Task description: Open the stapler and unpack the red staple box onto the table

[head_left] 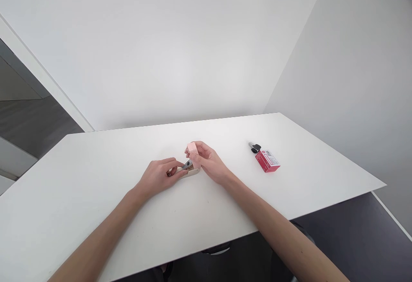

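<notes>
A stapler [193,172] with a pale base and a pink top lies on the white table between my two hands. Its top is swung up, so the metal staple channel shows. My left hand [162,174] rests low at the stapler's left end, fingers closed around the base and the front of the channel. The raised pink top [193,149] is gripped between the thumb and fingers of my right hand [207,161]. My fingers hide part of the base and the channel's tip.
To the right on the white table [128,230] lies a red and white box [268,161]. A black staple remover [255,147] with metal jaws touches or nearly touches its far left corner. A white wall [180,50] rises behind the table's back edge.
</notes>
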### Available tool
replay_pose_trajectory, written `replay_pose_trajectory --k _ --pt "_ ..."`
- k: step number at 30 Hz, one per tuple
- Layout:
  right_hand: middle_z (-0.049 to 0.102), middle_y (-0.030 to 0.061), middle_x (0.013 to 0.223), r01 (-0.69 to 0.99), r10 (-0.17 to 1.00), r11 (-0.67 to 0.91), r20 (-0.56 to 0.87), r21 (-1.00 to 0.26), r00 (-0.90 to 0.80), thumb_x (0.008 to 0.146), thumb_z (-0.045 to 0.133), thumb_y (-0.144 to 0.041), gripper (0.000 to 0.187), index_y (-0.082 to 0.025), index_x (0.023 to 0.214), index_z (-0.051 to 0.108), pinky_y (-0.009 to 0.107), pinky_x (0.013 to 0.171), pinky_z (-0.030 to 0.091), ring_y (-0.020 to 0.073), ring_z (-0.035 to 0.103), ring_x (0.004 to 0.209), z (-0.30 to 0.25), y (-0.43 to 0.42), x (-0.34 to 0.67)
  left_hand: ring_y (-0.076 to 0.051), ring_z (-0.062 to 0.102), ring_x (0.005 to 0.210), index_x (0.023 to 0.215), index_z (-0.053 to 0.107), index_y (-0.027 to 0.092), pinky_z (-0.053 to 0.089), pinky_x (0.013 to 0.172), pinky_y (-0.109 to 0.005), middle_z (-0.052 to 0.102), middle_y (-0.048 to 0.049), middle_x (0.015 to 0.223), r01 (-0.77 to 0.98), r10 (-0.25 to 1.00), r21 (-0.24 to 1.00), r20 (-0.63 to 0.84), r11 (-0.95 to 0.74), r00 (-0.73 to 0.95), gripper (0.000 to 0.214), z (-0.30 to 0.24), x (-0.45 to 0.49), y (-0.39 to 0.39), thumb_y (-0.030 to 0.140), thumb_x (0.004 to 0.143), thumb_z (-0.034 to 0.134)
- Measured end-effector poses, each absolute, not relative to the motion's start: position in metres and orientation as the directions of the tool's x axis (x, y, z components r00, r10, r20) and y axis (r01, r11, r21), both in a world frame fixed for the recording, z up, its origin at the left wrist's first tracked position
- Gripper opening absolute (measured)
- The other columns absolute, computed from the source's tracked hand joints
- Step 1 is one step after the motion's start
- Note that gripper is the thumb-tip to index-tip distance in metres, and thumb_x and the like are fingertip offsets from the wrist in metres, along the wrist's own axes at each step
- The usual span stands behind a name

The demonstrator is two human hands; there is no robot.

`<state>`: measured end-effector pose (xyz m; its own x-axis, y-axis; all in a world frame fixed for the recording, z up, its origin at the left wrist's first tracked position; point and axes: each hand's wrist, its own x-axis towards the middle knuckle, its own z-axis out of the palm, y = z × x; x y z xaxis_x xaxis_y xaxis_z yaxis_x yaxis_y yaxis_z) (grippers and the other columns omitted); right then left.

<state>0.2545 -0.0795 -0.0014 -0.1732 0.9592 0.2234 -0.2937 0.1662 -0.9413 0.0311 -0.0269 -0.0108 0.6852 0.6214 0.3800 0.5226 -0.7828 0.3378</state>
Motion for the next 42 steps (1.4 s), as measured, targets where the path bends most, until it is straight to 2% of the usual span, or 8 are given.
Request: replay_pose_trajectory --k 10,15,18,23,28,35,42 --pt "0.067 0.0071 0.120 -0.312 0.966 0.123 0.186 -0.942 -0.181 0.085 0.079 -0.049 0.035 -0.027 0.110 0.067 0.036 0.086 0.055 0.0231 0.061 0.109 0.001 -0.080 0.256 -0.010 0.045 0.052 0.092 0.072 0.025 0.033 0.054 -0.026 0.060 0.0038 0.068 0.527 0.603 0.294 0.368 -0.798 0.708 0.029 -0.007 0.033 -0.030 0.045 0.102 0.053" --pt "0.067 0.0061 0.114 -0.351 0.965 0.111 0.185 -0.930 -0.184 0.084 0.080 -0.046 0.032 -0.027 0.107 0.068 0.035 0.084 0.054 0.0223 0.061 0.105 0.001 -0.079 0.257 -0.009 0.048 0.050 0.115 0.064 0.026 0.038 0.055 -0.024 0.062 0.0071 0.071 0.576 0.676 0.356 0.348 -0.736 0.649 0.028 -0.002 0.033 -0.033 0.048 0.099 0.057" --pt "0.067 0.0066 0.114 -0.333 0.967 0.109 0.178 -0.936 -0.183 0.083 0.080 -0.048 0.033 -0.026 0.106 0.068 0.035 0.083 0.054 0.0232 0.061 0.105 0.002 -0.080 0.258 -0.008 0.048 0.051 0.122 0.061 0.026 0.039 0.054 -0.024 0.065 0.0058 0.079 0.550 0.656 0.357 0.390 -0.755 0.646 0.029 0.000 0.035 -0.034 0.045 0.100 0.056" --pt "0.068 0.0053 0.113 -0.358 0.963 0.105 0.184 -0.928 -0.196 0.085 0.080 -0.046 0.030 -0.026 0.104 0.068 0.035 0.084 0.055 0.0215 0.062 0.102 0.003 -0.080 0.258 -0.007 0.043 0.050 0.115 0.066 0.026 0.035 0.053 -0.024 0.067 0.0027 0.086 0.461 0.554 0.307 0.457 -0.833 0.696 0.020 -0.001 0.038 -0.035 0.035 0.104 0.052" --pt "0.066 0.0050 0.111 -0.415 0.963 0.075 0.174 -0.907 -0.207 0.084 0.082 -0.042 0.029 -0.026 0.104 0.070 0.033 0.079 0.053 0.0209 0.060 0.099 0.002 -0.079 0.258 -0.007 0.041 0.050 0.114 0.068 0.027 0.034 0.052 -0.024 0.068 0.0011 0.091 0.407 0.496 0.283 0.487 -0.868 0.719 0.022 0.000 0.038 -0.035 0.026 0.105 0.048" --pt "0.063 0.0039 0.108 -0.447 0.960 0.057 0.172 -0.893 -0.220 0.083 0.084 -0.040 0.026 -0.026 0.102 0.072 0.030 0.079 0.050 0.0193 0.056 0.098 0.003 -0.080 0.258 -0.007 0.042 0.050 0.111 0.068 0.026 0.032 0.050 -0.023 0.070 0.0008 0.092 0.395 0.464 0.244 0.506 -0.886 0.728 0.020 -0.002 0.038 -0.033 0.024 0.105 0.048" --pt "0.064 0.0040 0.108 -0.443 0.958 0.056 0.172 -0.895 -0.227 0.082 0.084 -0.042 0.027 -0.026 0.102 0.072 0.032 0.079 0.050 0.0198 0.056 0.097 0.004 -0.080 0.258 -0.007 0.038 0.050 0.107 0.068 0.025 0.031 0.051 -0.024 0.070 0.0013 0.090 0.416 0.494 0.266 0.474 -0.870 0.729 0.020 0.000 0.038 -0.035 0.027 0.105 0.047"
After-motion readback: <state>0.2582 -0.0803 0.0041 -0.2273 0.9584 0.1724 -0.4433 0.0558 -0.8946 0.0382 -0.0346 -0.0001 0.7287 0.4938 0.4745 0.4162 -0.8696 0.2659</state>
